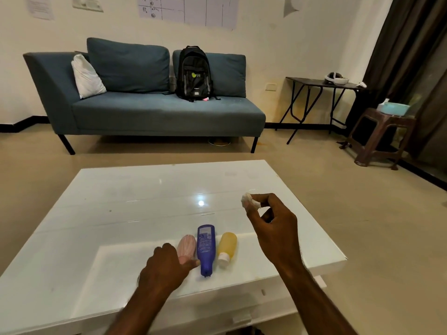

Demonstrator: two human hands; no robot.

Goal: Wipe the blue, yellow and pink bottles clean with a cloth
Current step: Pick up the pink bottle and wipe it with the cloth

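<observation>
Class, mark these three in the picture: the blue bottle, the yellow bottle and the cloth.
blue bottle (206,245), head view, on its printed label.
yellow bottle (228,244), head view, on the middle of its body.
cloth (247,199), head view, on the wad's exposed end.

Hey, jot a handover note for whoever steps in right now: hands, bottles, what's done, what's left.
Hands: the left hand grips the near end of the pink bottle; the right hand pinches the cloth above the table.
Bottles: the pink bottle, blue bottle and yellow bottle lie flat side by side, left to right.
Done: no wiping shows.
Left: wipe all three.
</observation>
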